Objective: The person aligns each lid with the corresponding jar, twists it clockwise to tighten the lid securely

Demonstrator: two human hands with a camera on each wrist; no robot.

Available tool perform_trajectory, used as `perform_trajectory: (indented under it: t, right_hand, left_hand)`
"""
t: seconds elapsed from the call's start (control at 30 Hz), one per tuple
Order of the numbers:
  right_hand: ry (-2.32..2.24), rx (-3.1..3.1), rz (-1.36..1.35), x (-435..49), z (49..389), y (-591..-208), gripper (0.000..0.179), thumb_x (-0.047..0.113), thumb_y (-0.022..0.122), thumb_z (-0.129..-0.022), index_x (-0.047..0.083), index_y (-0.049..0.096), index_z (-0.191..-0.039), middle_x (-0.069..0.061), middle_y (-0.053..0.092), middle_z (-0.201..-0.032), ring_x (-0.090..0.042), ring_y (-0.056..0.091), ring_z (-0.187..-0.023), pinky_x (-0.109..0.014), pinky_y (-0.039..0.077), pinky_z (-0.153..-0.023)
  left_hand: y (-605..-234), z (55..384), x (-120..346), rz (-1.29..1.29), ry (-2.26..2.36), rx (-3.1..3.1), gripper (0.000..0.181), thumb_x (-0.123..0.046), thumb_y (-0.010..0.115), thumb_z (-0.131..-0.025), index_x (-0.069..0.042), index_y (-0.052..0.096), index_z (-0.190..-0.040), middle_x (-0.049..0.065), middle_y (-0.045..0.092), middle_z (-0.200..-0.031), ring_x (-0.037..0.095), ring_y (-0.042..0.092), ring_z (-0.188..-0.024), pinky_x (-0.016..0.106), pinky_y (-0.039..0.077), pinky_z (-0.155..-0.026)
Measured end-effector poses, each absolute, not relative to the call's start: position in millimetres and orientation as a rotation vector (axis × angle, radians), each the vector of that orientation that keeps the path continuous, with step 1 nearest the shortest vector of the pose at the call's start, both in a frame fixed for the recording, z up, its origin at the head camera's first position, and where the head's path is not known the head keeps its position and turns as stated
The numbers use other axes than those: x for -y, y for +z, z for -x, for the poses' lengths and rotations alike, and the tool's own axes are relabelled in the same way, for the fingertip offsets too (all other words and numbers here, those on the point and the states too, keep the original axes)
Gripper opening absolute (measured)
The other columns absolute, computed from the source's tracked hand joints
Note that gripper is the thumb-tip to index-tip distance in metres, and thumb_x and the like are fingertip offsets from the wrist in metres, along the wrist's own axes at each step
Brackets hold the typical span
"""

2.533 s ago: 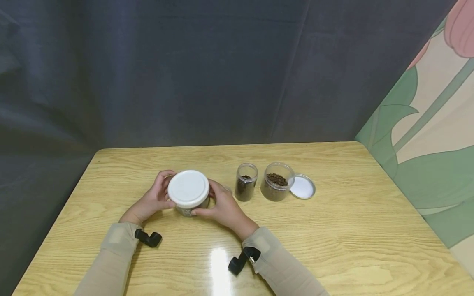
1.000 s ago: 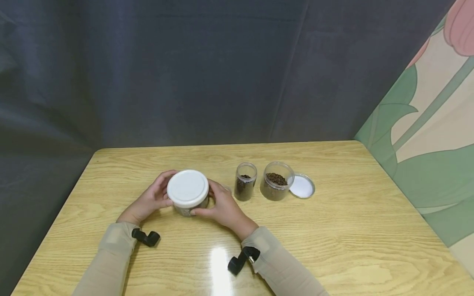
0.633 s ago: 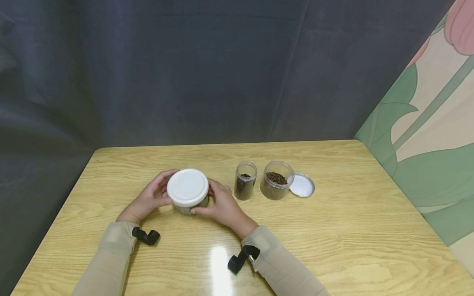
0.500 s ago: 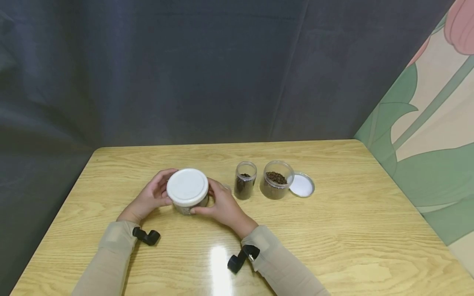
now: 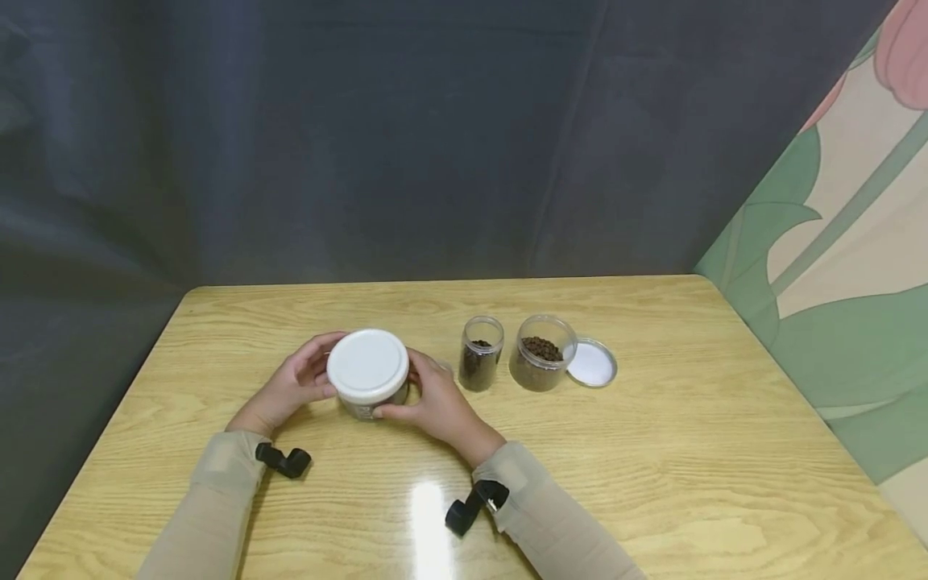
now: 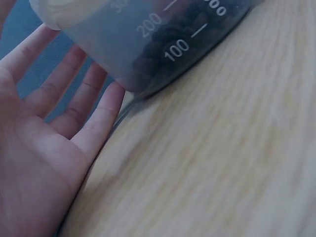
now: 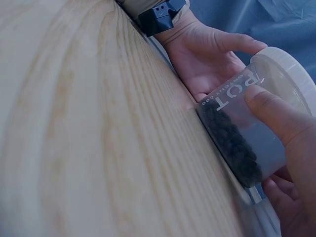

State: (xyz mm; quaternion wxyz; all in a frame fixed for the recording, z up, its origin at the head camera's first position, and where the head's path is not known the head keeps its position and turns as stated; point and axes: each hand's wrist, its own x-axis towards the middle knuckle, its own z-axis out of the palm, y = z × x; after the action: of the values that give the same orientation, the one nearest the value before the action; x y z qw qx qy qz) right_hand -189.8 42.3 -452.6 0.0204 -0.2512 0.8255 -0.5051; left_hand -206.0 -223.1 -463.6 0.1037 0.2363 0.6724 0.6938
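Observation:
A clear plastic tub (image 7: 269, 143) with a white lid (image 5: 368, 366) stands upright on the table; dark pellets lie in its bottom. White volume marks show on its wall in the left wrist view. My left hand (image 5: 293, 387) holds the tub's left side, fingertips on the wall and thumb at the lid's rim, palm apart from it. With thumb in front and fingers behind, my right hand (image 5: 442, 411) grips the right side. The right fingertips are partly hidden by the tub.
Right of the hands stand a narrow clear jar (image 5: 480, 366) and a wider clear jar (image 5: 535, 377), both lidless and holding dark brown pellets. A round white lid with a metallic rim (image 5: 592, 364) lies beside the wider jar. A dark cloth (image 5: 406, 145) hangs behind the table (image 5: 689, 467).

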Motion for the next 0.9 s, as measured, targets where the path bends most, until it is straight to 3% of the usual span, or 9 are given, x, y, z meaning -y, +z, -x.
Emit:
perform_trajectory:
  t: [0.4,0.63,0.9]
  right_hand:
    - [-1.576,-2.576,0.774,-44.5,190.4,-455.3,0.092,0.026,0.095,-0.073,0.006,0.047,-0.148,-0.01,0.055,-0.145,-0.022,0.053,-0.132,-0.024,0.046,-0.108]
    - [-1.569,-2.582,0.785,-43.6,190.5,-454.8,0.091,0.027,0.094,-0.073,0.007,0.047,-0.148,-0.01,0.055,-0.145,-0.022,0.053,-0.132,-0.024,0.047,-0.108]
    - [-1.565,-2.577,0.804,-42.8,190.7,-456.1,0.091,0.028,0.094,-0.074,0.007,0.046,-0.149,-0.009,0.055,-0.145,-0.022,0.052,-0.133,-0.023,0.046,-0.108]
  left_hand:
    - [-460.1,206.3,223.5,-0.675,1.967,-2.021,0.067,-0.004,0.067,-0.097,-0.009,0.037,-0.157,-0.012,0.048,-0.148,0.008,0.051,-0.13,0.019,0.046,-0.105]
    - [-461.7,207.5,222.7,-0.718,1.998,-1.97,0.077,-0.017,0.079,-0.091,-0.015,0.034,-0.153,0.0,0.045,-0.148,0.01,0.046,-0.134,0.018,0.041,-0.11]
    - [-463.9,206.1,222.1,-0.687,2.015,-1.992,0.072,-0.017,0.081,-0.089,-0.016,0.038,-0.148,0.0,0.043,-0.148,0.009,0.045,-0.134,0.017,0.041,-0.111]
